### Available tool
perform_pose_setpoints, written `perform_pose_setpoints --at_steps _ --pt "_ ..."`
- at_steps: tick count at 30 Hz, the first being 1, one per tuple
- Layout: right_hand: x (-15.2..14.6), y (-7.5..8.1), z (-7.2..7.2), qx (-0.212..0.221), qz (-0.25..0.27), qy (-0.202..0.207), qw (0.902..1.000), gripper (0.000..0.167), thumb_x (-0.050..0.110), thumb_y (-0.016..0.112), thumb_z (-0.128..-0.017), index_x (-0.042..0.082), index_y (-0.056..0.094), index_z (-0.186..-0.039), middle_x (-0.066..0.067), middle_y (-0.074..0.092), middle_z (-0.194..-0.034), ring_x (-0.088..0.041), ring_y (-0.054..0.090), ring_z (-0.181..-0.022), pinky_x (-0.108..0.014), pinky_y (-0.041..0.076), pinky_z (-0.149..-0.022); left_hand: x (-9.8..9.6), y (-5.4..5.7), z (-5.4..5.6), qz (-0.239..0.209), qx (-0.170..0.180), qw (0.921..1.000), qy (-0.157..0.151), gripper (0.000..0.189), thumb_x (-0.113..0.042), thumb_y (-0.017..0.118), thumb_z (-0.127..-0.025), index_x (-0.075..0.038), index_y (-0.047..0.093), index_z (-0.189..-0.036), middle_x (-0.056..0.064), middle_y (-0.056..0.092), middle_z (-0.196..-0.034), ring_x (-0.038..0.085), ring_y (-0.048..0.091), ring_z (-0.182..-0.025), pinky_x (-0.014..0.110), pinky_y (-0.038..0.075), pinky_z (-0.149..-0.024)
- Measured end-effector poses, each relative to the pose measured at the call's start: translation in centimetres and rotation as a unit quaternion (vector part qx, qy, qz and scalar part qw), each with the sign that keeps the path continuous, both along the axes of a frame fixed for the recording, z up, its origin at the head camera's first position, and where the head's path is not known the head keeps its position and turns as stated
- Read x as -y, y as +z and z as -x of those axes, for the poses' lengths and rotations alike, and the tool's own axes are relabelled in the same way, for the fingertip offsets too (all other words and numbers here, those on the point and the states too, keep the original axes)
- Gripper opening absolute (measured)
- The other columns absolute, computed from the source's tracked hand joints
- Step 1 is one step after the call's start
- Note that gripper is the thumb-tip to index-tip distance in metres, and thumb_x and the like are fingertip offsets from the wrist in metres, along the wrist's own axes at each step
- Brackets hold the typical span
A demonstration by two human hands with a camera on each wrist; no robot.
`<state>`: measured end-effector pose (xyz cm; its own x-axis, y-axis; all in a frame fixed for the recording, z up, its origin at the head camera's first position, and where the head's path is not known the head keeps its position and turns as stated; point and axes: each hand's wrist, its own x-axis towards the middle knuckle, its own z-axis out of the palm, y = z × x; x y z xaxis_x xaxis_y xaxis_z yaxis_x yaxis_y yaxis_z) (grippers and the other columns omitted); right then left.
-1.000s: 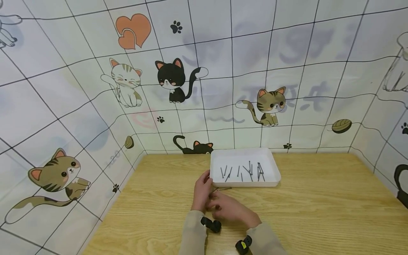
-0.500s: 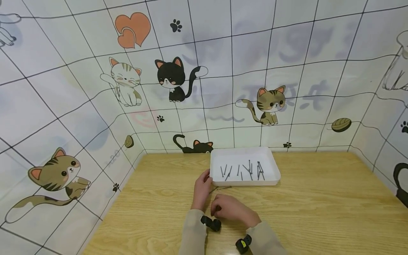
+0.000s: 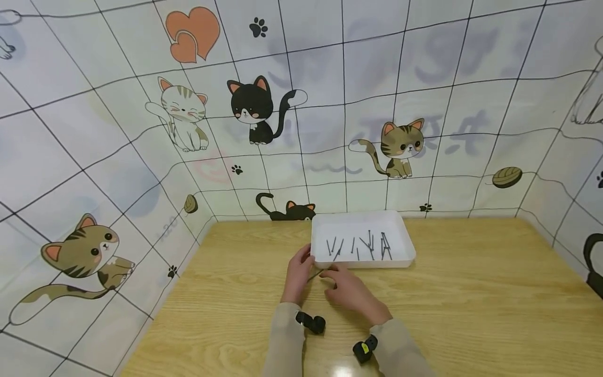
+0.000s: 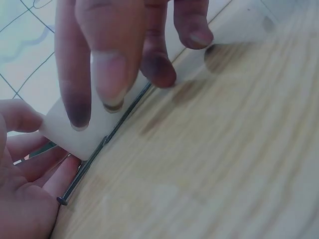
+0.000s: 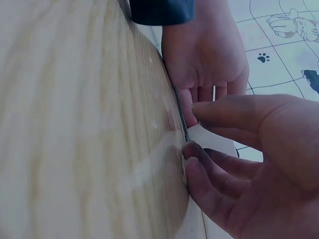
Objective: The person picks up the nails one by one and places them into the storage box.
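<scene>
The left hand (image 3: pixel 299 275) holds the front left corner of a shallow white tray (image 3: pixel 363 264), its thumb at the front and its fingers along the side. In front of the tray, the right hand (image 3: pixel 350 290) reaches over the table with thumb and fingers apart. A dark nail (image 4: pixel 82 172) with a flat head lies on the wood by the tray's corner, and a second nail (image 4: pixel 127 112) lies end to end with it. In the right wrist view, fingertips (image 5: pixel 190 149) of the right hand are right at the end of a nail (image 5: pixel 180 112).
Several more dark nails (image 3: pixel 371 244) lie loosely inside the tray. The wooden table (image 3: pixel 471 293) meets a wall covering (image 3: pixel 325 131) with a grid and cartoon cats close behind the tray. Each wrist wears a small black camera (image 3: pixel 311 321).
The right hand first drew back from the nails toward the person, then moved forward to the tray's front edge, fingers spreading. The left hand stays at the tray's corner. The head view tilted slightly.
</scene>
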<state>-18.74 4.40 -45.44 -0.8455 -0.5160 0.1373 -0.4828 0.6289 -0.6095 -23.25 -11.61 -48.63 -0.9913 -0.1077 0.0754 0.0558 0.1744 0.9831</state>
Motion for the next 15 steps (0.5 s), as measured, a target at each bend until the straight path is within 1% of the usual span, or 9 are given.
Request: perform_pose_setpoints --at_steps 3,6,9,11,15 --pt "-0.14 0.22 0.05 0.001 -0.001 0.002 1.0000 0.036 0.014 0.060 -0.083 0.007 0.057 -0.117 -0.015 0.044 -0.123 -0.025 0.052 -0.096 -0.040 0.044 -0.076 0.01 0.03 0.18 0.001 -0.007 1.0000 -0.002 0.040 -0.015 0.047 -0.090 -0.014 0.048 -0.130 0.005 0.052 -0.125 0.019 0.047 -0.113 0.040 0.036 -0.093" --pt "-0.25 0.35 0.03 -0.004 -0.005 0.005 1.0000 0.036 0.015 0.060 -0.083 0.005 0.057 -0.118 -0.017 0.044 -0.125 -0.029 0.048 -0.107 -0.043 0.042 -0.083 0.00 0.03 0.29 0.002 -0.015 0.9999 -0.004 0.040 -0.014 0.047 -0.090 -0.012 0.048 -0.130 0.007 0.052 -0.125 0.021 0.047 -0.113 0.040 0.037 -0.092" --pt "-0.36 0.26 0.05 -0.014 -0.009 0.009 0.9998 0.035 0.013 0.061 -0.081 0.005 0.059 -0.115 -0.017 0.045 -0.124 -0.030 0.048 -0.107 -0.043 0.042 -0.083 -0.04 0.13 0.16 -0.006 -0.014 0.9999 -0.008 0.040 -0.013 0.047 -0.090 -0.011 0.048 -0.130 0.008 0.051 -0.126 0.022 0.047 -0.114 0.040 0.038 -0.092" --pt "-0.43 0.07 0.12 -0.020 -0.012 0.008 0.9997 0.034 0.009 0.062 -0.079 0.006 0.060 -0.113 -0.016 0.047 -0.120 -0.028 0.050 -0.103 -0.042 0.043 -0.080 -0.03 0.15 0.08 -0.012 -0.010 0.9998 -0.010 0.040 -0.013 0.047 -0.090 -0.012 0.047 -0.130 0.007 0.051 -0.126 0.022 0.047 -0.114 0.039 0.038 -0.092" --pt "-0.60 -0.27 0.25 -0.042 -0.025 -0.012 0.9988 0.029 0.002 0.060 -0.078 0.009 0.064 -0.106 -0.010 0.051 -0.111 -0.024 0.053 -0.093 -0.040 0.045 -0.075 0.05 0.03 0.03 -0.020 -0.004 0.9997 -0.012 0.040 -0.015 0.048 -0.090 -0.013 0.047 -0.131 0.006 0.049 -0.128 0.022 0.046 -0.116 0.039 0.037 -0.093"
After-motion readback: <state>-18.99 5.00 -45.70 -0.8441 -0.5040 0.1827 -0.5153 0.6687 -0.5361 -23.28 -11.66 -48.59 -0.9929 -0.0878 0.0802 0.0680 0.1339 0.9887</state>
